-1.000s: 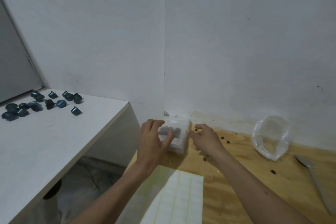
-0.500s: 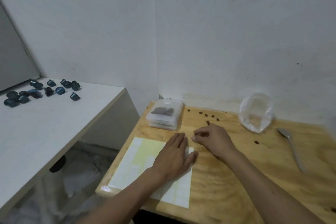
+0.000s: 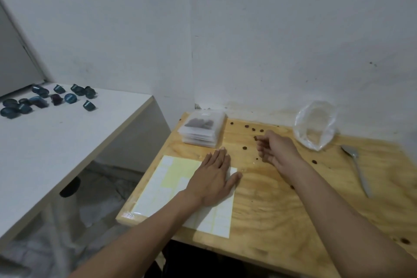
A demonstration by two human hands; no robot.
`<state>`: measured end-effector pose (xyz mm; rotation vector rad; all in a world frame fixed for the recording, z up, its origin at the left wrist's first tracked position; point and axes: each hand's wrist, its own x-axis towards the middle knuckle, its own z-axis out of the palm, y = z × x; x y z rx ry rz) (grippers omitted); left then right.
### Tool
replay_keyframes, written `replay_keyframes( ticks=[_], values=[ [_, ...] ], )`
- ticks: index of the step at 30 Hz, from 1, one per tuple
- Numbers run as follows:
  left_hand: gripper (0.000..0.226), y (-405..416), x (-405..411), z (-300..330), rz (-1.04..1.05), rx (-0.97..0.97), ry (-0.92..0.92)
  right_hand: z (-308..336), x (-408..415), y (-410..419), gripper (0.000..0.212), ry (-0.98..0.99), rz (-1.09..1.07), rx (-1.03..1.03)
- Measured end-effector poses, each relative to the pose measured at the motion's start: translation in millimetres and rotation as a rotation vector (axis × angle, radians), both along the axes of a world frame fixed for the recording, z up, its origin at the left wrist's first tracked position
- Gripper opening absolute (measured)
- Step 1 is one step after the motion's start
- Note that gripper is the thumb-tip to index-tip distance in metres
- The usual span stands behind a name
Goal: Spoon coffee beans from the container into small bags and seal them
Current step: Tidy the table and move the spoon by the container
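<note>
My left hand (image 3: 214,178) lies flat, fingers straight, on the right part of a white and yellow label sheet (image 3: 167,185). My right hand (image 3: 275,149) hovers over the wooden table (image 3: 282,210) with fingers curled, and its thumb and forefinger pinch what looks like a dark coffee bean (image 3: 255,138). Loose beans (image 3: 253,129) are scattered just beyond it. A stack of small clear bags (image 3: 202,130) sits at the back left corner, the top one holding beans. A crumpled clear plastic bag (image 3: 316,127) stands by the wall. The metal spoon (image 3: 357,166) lies to the right.
A white table (image 3: 67,142) stands to the left, a little higher, with several dark blue capsules (image 3: 45,99) at its far end. A gap down to the floor separates the two tables. White walls close off the back.
Both hands left the stack of small bags. The left one came down flat on the label sheet. The right one moved right among the loose beans and turned, fingertips closing on a bean.
</note>
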<state>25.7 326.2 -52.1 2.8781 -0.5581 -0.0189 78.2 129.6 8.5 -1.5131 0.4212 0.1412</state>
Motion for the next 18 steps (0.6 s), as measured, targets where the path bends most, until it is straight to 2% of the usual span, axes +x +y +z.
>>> replay_keyframes(
  ticks=[2, 4, 7, 10, 12, 16, 17, 18],
  values=[
    [0.075, 1, 0, -2, 0.0, -0.002, -0.016, -8, 1, 0, 0.018, -0.098, 0.124, -0.335],
    [0.075, 1, 0, -2, 0.001, -0.001, -0.021, -17, 1, 4, 0.018, -0.214, 0.238, -0.585],
    [0.074, 1, 1, -1, -0.001, -0.003, -0.017, -28, 0, 13, 0.021, -0.3, 0.265, -0.78],
    [0.073, 1, 0, -1, 0.003, -0.008, -0.036, -33, 3, 17, 0.013, -0.297, 0.238, -0.83],
    [0.073, 1, -1, -1, 0.004, -0.012, -0.039, -30, 7, 15, 0.018, -0.231, 0.229, -0.714],
    [0.073, 1, -2, -1, 0.003, -0.01, -0.031, -4, 23, 3, 0.017, 0.051, -0.066, 0.069],
    [0.073, 1, -2, -1, 0.002, -0.009, -0.028, 3, 25, -3, 0.017, 0.072, -0.103, 0.145],
    [0.072, 0, -2, 0, 0.003, -0.01, -0.028, 5, 29, -10, 0.017, 0.066, -0.108, 0.138]
  ],
)
